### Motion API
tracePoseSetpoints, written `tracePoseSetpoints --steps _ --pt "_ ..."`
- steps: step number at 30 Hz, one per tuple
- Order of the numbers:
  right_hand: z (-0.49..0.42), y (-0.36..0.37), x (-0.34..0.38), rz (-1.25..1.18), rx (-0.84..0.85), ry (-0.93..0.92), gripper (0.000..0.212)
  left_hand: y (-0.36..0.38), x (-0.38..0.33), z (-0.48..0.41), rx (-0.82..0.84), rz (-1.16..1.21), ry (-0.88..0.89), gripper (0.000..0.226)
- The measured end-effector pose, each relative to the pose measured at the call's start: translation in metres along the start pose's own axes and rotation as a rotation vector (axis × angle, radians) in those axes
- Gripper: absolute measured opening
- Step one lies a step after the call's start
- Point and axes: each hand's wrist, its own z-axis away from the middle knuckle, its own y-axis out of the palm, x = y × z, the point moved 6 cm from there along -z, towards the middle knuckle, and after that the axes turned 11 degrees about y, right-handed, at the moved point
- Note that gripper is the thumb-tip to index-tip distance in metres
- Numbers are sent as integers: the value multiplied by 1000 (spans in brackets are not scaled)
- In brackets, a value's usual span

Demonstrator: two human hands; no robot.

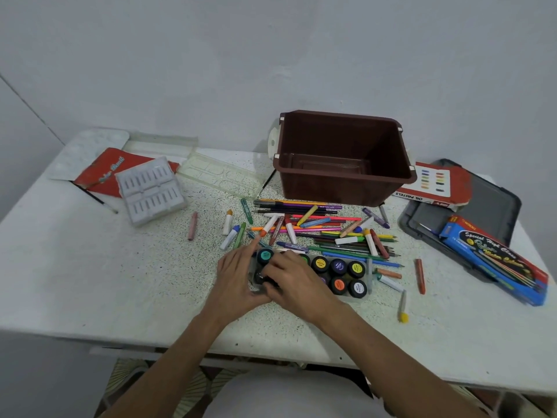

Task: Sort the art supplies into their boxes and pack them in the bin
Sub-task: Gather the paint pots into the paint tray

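A clear plastic tray (368, 282) of small black paint pots with coloured lids lies near the table's front middle. My right hand (297, 279) curls over a black pot (266, 280) at the tray's left end. My left hand (238, 276) holds the tray's left edge, with its index finger stretched toward the teal-lidded pot (265, 255). Behind the tray lies a loose heap of pencils, markers and oil pastels (319, 227). The empty brown bin (343, 158) stands at the back.
A grey lid (494, 203) at the right carries an oil pastel box (434, 184) and a blue watercolour pencil box (497, 260). At the left lie a white moulded insert (150, 191), a red box (102, 173), clear tray lids (223, 173) and a palette (87, 146).
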Motion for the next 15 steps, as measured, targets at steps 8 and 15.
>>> tracePoseSetpoints --steps 8,15 --pt "19 -17 -26 -105 -172 110 19 0 -2 0 -21 -61 36 97" --pt "32 -24 -50 -2 -177 197 32 2 -7 1 -62 -171 125 62"
